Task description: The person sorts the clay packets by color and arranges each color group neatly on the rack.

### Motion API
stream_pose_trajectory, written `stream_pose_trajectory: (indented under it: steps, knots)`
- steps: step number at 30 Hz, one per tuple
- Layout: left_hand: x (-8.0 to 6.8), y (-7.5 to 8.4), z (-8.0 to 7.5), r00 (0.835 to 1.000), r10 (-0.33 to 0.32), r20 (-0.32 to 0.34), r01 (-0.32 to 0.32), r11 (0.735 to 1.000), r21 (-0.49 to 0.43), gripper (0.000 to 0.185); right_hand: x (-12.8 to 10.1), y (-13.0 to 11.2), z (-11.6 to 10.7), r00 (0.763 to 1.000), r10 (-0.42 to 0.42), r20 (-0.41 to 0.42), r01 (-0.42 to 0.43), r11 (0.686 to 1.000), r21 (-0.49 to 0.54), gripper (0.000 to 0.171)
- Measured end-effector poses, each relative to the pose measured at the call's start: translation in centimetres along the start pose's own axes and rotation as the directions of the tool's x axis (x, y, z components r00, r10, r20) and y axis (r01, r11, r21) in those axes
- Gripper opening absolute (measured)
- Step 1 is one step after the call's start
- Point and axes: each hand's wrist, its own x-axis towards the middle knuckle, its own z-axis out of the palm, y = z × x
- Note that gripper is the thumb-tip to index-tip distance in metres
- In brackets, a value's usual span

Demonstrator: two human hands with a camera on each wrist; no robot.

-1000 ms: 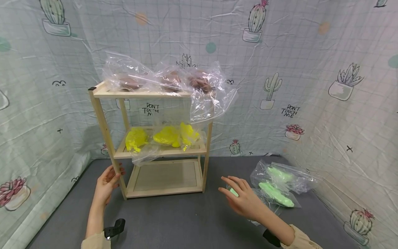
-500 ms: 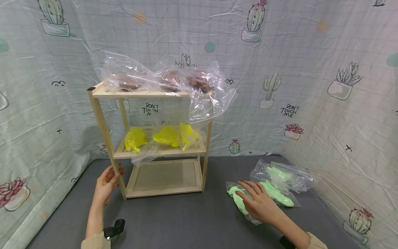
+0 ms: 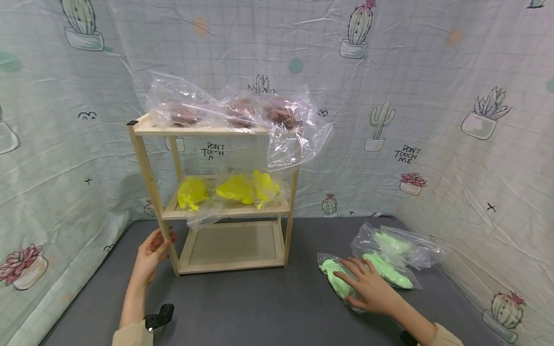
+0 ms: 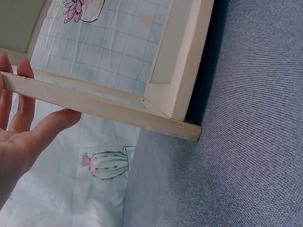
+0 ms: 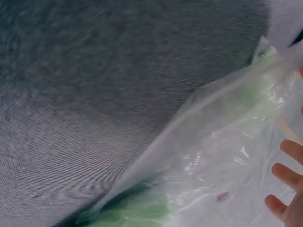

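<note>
My left hand (image 3: 149, 257) grips the left front post of a small three-tier wooden shelf (image 3: 231, 267), low down, with its thumb on one side and fingers on the other. In the left wrist view the hand (image 4: 23, 127) pinches that post (image 4: 109, 108) above its foot. My right hand (image 3: 368, 286) hovers over or touches the nearest clear plastic bag of soft pale green stuff (image 3: 335, 278); contact is hard to tell. Its fingers are spread and relaxed. The right wrist view shows the hand (image 5: 289, 182) beside clear plastic film (image 5: 213, 142) with blurred green inside.
Two more green-filled bags, one in front (image 3: 387, 271) and one behind (image 3: 394, 243), lie to the right. Bags of yellow lumps (image 3: 235, 189) sit on the middle shelf. Bags of brownish lumps (image 3: 240, 110) cover the top, one overhanging right. Cactus-print cloth (image 3: 337, 168) surrounds the dark table (image 3: 242, 312).
My right hand has moved right and slightly nearer, from left of the nearest green bag to over its right part. The left hand keeps its hold on the post.
</note>
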Motion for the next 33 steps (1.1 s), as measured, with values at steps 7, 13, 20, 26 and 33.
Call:
stream_pose_trajectory:
  steps: [7, 13, 20, 26, 33]
  knots:
    - [0.1, 0.0, 0.1, 1.000, 0.005, 0.006, -0.005, 1.000, 0.004, 0.043, -0.6, 0.3, 0.9, 0.995, 0.028, 0.092, -0.033, 0.998, 0.056, 0.069]
    - [0.1, 0.0, 0.1, 1.000, 0.011, 0.007, -0.011, 1.000, -0.011, 0.041, -0.6, 0.7, 1.5, 0.991, 0.028, 0.132, -0.036, 0.998, 0.059, 0.071]
    - [0.1, 0.0, 0.0, 1.000, 0.021, 0.002, -0.021, 1.000, -0.021, 0.040, -0.3, 1.3, 2.1, 0.995, -0.020, 0.094, 0.015, 0.999, 0.050, 0.065]
    - [0.0, 0.0, 0.0, 1.000, 0.020, -0.006, -0.020, 1.000, -0.018, 0.045, -0.3, 1.6, 2.5, 0.995, -0.034, 0.092, 0.029, 0.998, 0.059, 0.062]
    - [-0.1, 0.0, 0.1, 1.000, 0.028, 0.000, -0.028, 0.999, -0.029, 0.043, -0.3, 1.5, 2.5, 0.995, -0.008, 0.103, 0.001, 0.998, 0.065, 0.061]
